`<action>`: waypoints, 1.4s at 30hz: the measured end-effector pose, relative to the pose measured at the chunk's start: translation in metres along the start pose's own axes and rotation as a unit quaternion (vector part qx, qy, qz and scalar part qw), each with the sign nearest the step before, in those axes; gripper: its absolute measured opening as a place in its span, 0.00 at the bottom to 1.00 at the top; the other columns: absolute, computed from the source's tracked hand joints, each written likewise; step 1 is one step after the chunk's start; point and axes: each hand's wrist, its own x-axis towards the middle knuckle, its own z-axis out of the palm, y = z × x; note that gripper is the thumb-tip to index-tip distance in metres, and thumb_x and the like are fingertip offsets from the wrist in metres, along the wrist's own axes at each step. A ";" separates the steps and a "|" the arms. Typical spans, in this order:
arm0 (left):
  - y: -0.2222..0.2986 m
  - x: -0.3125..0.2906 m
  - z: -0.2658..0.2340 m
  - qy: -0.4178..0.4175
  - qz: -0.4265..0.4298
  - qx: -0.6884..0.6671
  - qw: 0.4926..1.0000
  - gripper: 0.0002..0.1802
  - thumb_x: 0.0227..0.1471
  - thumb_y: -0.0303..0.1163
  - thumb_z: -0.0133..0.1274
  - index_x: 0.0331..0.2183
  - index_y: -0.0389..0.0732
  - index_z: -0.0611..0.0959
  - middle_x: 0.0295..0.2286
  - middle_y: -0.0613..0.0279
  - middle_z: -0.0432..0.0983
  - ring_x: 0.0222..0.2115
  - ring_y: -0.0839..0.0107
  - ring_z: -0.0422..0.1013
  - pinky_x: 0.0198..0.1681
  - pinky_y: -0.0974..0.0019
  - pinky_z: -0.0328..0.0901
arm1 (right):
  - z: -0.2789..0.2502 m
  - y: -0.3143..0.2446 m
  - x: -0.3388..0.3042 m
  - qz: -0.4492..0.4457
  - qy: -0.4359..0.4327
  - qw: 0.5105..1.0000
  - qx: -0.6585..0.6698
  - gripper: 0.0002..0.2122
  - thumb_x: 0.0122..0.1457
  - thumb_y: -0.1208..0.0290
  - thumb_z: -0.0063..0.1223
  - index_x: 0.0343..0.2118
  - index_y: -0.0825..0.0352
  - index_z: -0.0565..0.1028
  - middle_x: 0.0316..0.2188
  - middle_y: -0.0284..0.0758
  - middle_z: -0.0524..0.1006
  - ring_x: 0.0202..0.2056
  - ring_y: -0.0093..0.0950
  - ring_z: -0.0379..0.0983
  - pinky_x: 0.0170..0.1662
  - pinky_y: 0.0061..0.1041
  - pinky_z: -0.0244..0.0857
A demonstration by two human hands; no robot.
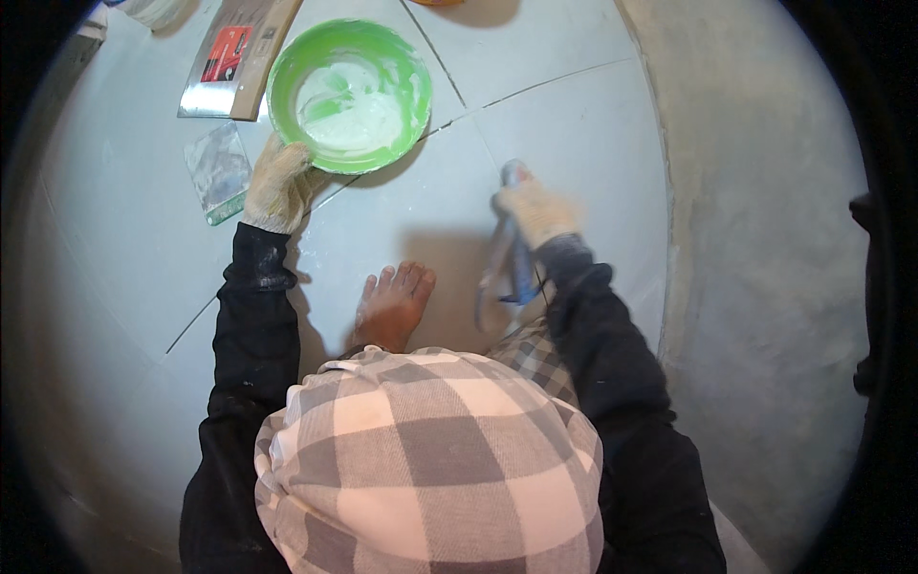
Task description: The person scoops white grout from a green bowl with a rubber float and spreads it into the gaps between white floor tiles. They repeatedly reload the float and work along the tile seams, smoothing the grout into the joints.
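My left hand (278, 187), in a cream knitted glove, pinches the near-left rim of a green bowl (417, 105). White paste (356, 113) lies in the bowl and smears its inner wall. My right hand (537, 209), gloved alike, is closed around a bluish-grey object (521, 273) over the tiles. Motion blurs it; a rounded end pokes out above the fist and two long strips hang below, so I cannot tell its kind. Beside my left hand lies a small putty knife (218, 165) with a whitened blade and green edge.
A wide scraper (234, 62) with a metal blade, wooden handle and red label lies left of the bowl. My bare foot (394, 304) rests on the pale floor tiles (564, 115), which have dark joints. Rough grey concrete (755, 239) borders them on the right. An orange item (438, 2) shows at the top.
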 end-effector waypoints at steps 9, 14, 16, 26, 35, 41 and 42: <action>-0.003 0.000 -0.006 0.014 -0.005 0.029 0.999 0.28 0.59 0.32 0.53 0.60 0.39 0.68 0.52 0.55 0.73 0.53 0.60 0.72 0.54 0.45 0.71 | -0.069 -0.028 -0.026 0.085 -0.210 0.964 -0.140 0.24 0.56 0.56 0.54 0.56 0.56 0.72 0.57 0.39 0.74 0.56 0.38 0.73 0.59 0.38 0.66; -0.001 0.000 -0.002 -0.006 -0.014 0.016 1.000 0.29 0.60 0.32 0.52 0.61 0.38 0.67 0.53 0.54 0.72 0.53 0.60 0.72 0.54 0.45 0.71 | -0.106 -0.053 0.035 -0.076 0.037 0.974 -0.211 0.22 0.57 0.59 0.54 0.56 0.52 0.72 0.54 0.37 0.73 0.52 0.42 0.74 0.55 0.43 0.68; 0.002 -0.003 0.000 0.008 -0.010 0.029 0.999 0.29 0.60 0.33 0.52 0.61 0.37 0.67 0.54 0.53 0.72 0.53 0.60 0.72 0.55 0.46 0.71 | -0.107 -0.061 0.044 -0.059 -0.028 0.967 -0.248 0.25 0.58 0.57 0.53 0.60 0.50 0.70 0.57 0.37 0.70 0.52 0.44 0.73 0.55 0.43 0.68; 0.000 0.000 0.002 -0.022 0.008 0.017 1.000 0.33 0.59 0.33 0.54 0.61 0.34 0.64 0.54 0.48 0.71 0.51 0.59 0.74 0.55 0.50 0.71 | -0.049 0.019 -0.025 0.053 -0.192 0.969 -0.143 0.32 0.55 0.46 0.56 0.64 0.48 0.68 0.62 0.36 0.65 0.56 0.43 0.70 0.61 0.40 0.63; 0.000 -0.001 0.001 -0.017 0.008 0.016 1.000 0.30 0.59 0.31 0.52 0.61 0.34 0.66 0.54 0.53 0.72 0.52 0.61 0.72 0.57 0.53 0.69 | 0.016 -0.051 -0.017 0.179 0.034 0.983 0.028 0.35 0.61 0.44 0.45 0.68 0.57 0.60 0.69 0.51 0.55 0.53 0.51 0.72 0.59 0.41 0.65; 0.000 -0.003 0.000 0.016 -0.001 0.035 0.999 0.27 0.60 0.30 0.50 0.59 0.35 0.68 0.54 0.55 0.72 0.53 0.63 0.71 0.57 0.54 0.68 | -0.031 -0.016 -0.037 0.051 -0.219 0.969 -0.103 0.33 0.57 0.47 0.52 0.67 0.47 0.64 0.68 0.46 0.58 0.56 0.46 0.72 0.61 0.41 0.64; -0.001 -0.002 0.001 0.023 -0.004 0.031 0.999 0.27 0.60 0.30 0.50 0.59 0.35 0.69 0.54 0.55 0.72 0.52 0.63 0.72 0.58 0.54 0.68 | -0.043 -0.016 -0.030 0.072 -0.199 0.974 -0.077 0.31 0.56 0.49 0.52 0.64 0.48 0.67 0.64 0.44 0.63 0.55 0.46 0.72 0.61 0.41 0.64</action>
